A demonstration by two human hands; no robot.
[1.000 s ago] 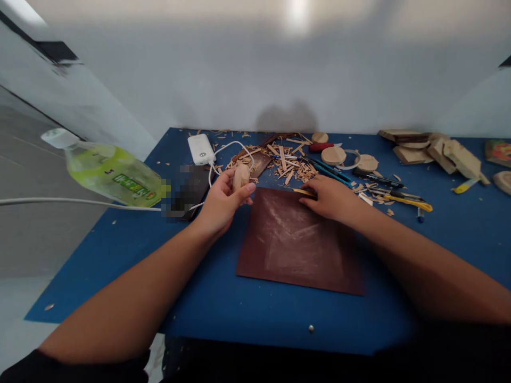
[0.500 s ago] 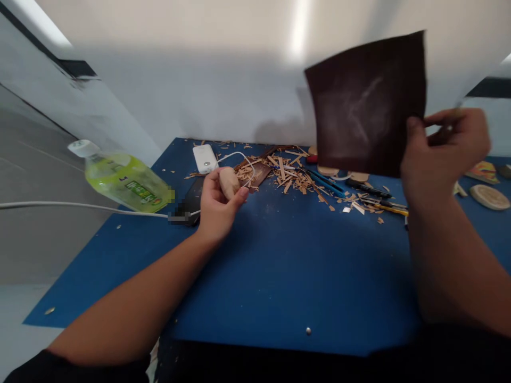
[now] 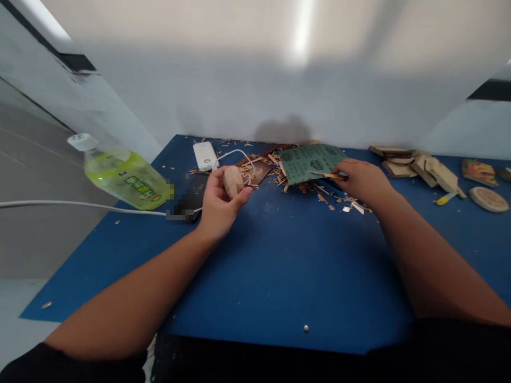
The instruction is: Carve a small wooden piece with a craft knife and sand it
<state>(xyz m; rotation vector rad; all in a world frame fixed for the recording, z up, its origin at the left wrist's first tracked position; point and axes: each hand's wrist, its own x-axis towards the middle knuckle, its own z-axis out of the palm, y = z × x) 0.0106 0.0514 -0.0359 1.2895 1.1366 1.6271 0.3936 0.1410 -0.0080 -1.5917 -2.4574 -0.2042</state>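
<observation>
A small pale piece of wood (image 3: 233, 181) is held between the thumb and fingers of my left hand (image 3: 220, 205). My right hand (image 3: 361, 181) is over the tools at the back and pinches a thin knife (image 3: 328, 175) with a light handle, its blade pointing left. Under the knife lies a green-backed sheet of sandpaper (image 3: 305, 162), on top of wood shavings and tools. Whether my right fingers also touch the sheet cannot be made out.
On the left are a green-labelled bottle (image 3: 131, 178), a white power bank (image 3: 205, 156) with its cable and a black phone (image 3: 191, 197). Wood shavings (image 3: 251, 173) lie at the back. Wood blocks (image 3: 433, 167), a yellow cutter (image 3: 445, 198) and a round wood slice (image 3: 488, 199) are at right.
The sheet, raised in my right hand before, now lies over the shavings, green side up. My right hand has come down and left. My left hand has turned the wooden piece slightly.
</observation>
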